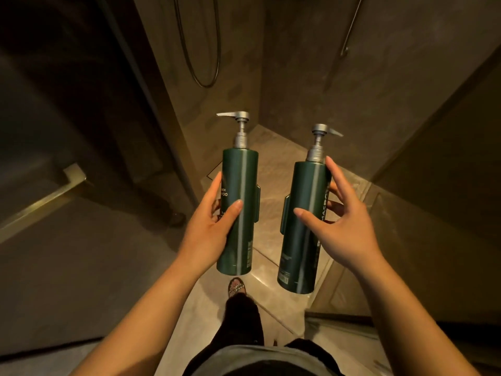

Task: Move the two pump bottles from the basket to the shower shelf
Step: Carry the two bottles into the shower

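I hold two tall dark green pump bottles upright in the air over the shower floor. My left hand (208,226) grips the left bottle (241,185) around its middle; its silver pump spout points left. My right hand (341,226) wraps the right bottle (303,213) from the right side; its silver spout points right. Each bottle has a green bracket on its inner side. No basket or shelf is in view.
A glass shower door (151,104) with a brass handle (54,196) stands at the left. A shower hose (206,50) loops on the far wall. Brown stone walls enclose the beige marble floor (271,207). My sandalled foot (237,287) is below the bottles.
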`<state>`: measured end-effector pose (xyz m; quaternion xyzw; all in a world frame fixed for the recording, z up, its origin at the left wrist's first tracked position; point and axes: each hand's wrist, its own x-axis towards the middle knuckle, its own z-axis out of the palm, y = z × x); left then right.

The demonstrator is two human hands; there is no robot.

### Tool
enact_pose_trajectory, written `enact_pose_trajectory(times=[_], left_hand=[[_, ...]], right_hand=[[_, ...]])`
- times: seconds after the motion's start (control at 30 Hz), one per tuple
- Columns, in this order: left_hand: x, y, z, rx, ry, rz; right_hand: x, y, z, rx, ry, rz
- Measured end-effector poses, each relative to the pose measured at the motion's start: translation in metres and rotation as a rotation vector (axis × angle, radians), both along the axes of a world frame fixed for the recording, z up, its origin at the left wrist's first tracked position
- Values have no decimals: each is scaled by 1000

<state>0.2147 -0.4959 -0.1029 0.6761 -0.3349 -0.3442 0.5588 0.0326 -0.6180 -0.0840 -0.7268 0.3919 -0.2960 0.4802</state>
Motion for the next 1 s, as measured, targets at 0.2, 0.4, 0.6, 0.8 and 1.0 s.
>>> enact_pose_trajectory(times=[0.2, 0.4, 0.6, 0.8, 1.0], left_hand=[[63, -77, 10, -58, 13, -55], [96, -128, 12, -78, 19, -121], [122, -160, 3, -57, 54, -123], [139, -206, -2, -29, 78, -64], [132, -289, 4, 0, 135, -22]], right_hand=[[57, -67, 23, -47, 3, -18], [82, -102, 25, -50, -3, -76], [106, -145, 19, -40, 12, -74], [133, -206, 14, -45, -6, -28], [140, -298, 11, -17, -1, 51]])
